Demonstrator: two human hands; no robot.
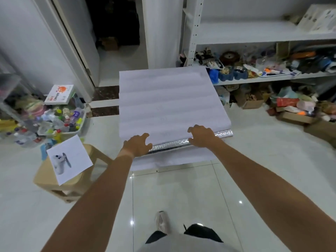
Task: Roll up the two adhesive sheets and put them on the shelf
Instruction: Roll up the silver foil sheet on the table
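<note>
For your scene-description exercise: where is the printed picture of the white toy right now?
In the head view, the picture lies at the left on a tan stool, below the bottle bin and left of the left hand.

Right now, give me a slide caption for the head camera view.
Left hand and right hand rolling the near edge of a white adhesive sheet on the floor.
</note>
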